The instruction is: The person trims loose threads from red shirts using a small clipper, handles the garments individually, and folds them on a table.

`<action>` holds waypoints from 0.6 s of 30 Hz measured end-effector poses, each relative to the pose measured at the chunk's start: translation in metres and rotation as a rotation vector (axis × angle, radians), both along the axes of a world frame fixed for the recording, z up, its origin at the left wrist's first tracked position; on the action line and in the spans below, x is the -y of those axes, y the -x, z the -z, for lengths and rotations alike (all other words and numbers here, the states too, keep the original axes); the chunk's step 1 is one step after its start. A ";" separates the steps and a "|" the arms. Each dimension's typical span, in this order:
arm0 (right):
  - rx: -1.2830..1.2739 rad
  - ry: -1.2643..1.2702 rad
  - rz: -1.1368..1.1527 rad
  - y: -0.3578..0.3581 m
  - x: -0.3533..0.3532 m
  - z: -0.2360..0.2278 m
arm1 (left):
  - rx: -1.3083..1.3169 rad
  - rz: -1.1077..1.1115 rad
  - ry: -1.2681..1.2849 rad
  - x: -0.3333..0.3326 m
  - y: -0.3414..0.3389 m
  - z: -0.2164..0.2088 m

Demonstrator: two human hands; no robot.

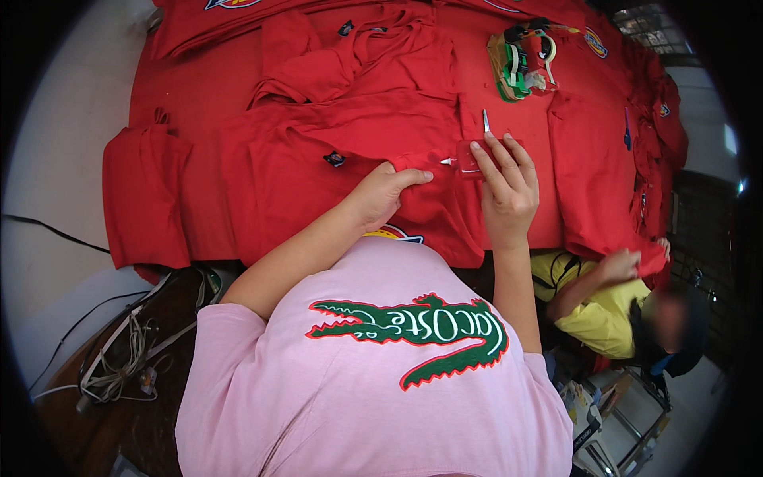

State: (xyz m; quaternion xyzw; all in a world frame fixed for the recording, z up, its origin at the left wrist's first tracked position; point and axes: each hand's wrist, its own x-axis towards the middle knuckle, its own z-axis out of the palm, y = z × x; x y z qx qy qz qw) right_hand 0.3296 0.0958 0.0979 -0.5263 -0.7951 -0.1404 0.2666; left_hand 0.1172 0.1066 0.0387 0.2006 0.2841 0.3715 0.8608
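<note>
A red garment (302, 175) with a small dark label (335, 160) at its neck lies spread in front of me. My left hand (383, 195) pinches a fold of it between thumb and fingers. My right hand (509, 187) holds a small clear squeeze bottle (470, 165), seen reddish against the cloth. Its white nozzle points left, close to my left thumb; I cannot tell whether it touches the fabric. A slim metal tip (486, 122) shows just beyond my right fingers, the rest of that tool being hidden.
Tape dispensers (517, 67) stand at the back right. More red garments (147, 195) are stacked on the red-covered table (520, 123). At the right, a person in yellow (600, 318) handles red cloth. Bundled cables (119, 362) hang at the lower left.
</note>
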 end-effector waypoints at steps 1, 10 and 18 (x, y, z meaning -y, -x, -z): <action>0.001 0.006 -0.011 0.001 0.000 -0.001 | 0.012 0.001 0.031 -0.001 0.000 0.002; -0.135 0.027 0.034 -0.003 0.000 -0.011 | -0.087 -0.091 -0.004 0.004 -0.003 0.010; 0.014 0.017 -0.035 0.012 0.009 0.001 | -0.113 -0.170 -0.066 0.011 -0.004 0.016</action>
